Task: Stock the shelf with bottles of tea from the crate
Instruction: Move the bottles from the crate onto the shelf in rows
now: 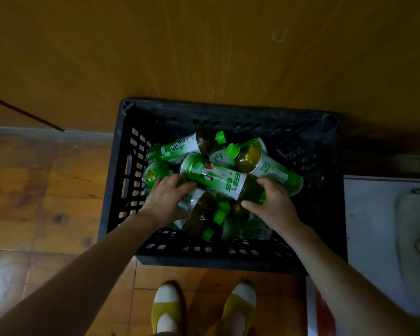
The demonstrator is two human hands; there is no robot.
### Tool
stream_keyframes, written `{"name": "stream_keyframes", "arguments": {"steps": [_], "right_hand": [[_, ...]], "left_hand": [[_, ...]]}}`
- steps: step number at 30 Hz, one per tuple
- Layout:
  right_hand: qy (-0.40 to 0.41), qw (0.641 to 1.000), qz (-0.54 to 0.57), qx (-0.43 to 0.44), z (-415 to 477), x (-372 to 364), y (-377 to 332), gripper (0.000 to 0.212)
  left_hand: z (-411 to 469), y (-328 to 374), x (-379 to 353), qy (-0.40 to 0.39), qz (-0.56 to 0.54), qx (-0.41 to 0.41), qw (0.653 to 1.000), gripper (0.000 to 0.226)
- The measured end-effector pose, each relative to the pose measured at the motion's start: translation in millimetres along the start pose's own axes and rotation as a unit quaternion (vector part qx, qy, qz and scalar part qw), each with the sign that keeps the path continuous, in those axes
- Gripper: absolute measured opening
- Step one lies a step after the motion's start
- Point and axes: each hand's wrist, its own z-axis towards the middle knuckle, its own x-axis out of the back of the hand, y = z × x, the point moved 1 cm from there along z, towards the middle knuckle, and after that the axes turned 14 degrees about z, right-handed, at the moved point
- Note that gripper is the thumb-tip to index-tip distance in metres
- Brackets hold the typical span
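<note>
The right fingers (267, 184) are curled over the dark neck end of the top bottle (218, 178), with the thumb under it, so this hand pinches the bottle near its shoulder. The left fingers (177, 178) are spread and quite straight. They lie on the base end of the same bottle and on the bottles beside it, and they do not close around anything that can be seen. The right hand (274, 202) and the left hand (165, 197) are both inside the black crate (121, 180).

The step in hand seems to be lifting this bottle out. It lies slanted across the pile, so it is better to raise it straight up with a firm grip on the body rather than on the smooth neck. The left hand can support the base or take a second bottle. The loose bottles under it may roll when it leaves.

Counted: one crate, two hands, and at least seven green tea bottles (189, 144) in a heap; more may be hidden under them. At least four green caps (232, 150) show. The crate stands on a wooden floor (46, 190) against a brown wooden panel (204, 44). Two yellow and white shoes (166, 309) are near its front edge. No shelf is recognisable here.
</note>
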Motion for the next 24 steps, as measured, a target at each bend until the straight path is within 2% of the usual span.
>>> {"name": "stream_keyframes", "arguments": {"steps": [6,10,14,17,19,24], "right_hand": [[-0.015,1.000,0.007,-0.012,12,-2,13,0.061],[-0.062,0.998,-0.004,-0.014,17,4,12,0.057],[-0.054,0.998,0.027,-0.020,13,9,14,0.047],[-0.063,0.995,0.058,-0.045,6,14,5,0.050],[-0.063,0.993,0.081,-0.050,-3,19,-8,0.047],[0.040,0.992,0.119,-0.008,-46,50,-69,0.027]], "left_hand": [[10,-5,4,0.005,0.042,-0.005,0.999,0.068],[5,-2,0,0.082,0.036,-0.053,0.995,0.068],[-7,-2,-9,0.112,-0.002,-0.060,0.992,0.067],[-18,-4,3,0.092,-0.094,-0.044,0.990,0.059],[-29,-3,23,0.087,-0.207,0.004,0.974,0.056],[-80,12,90,0.082,-0.432,0.157,0.884,0.045]]}}
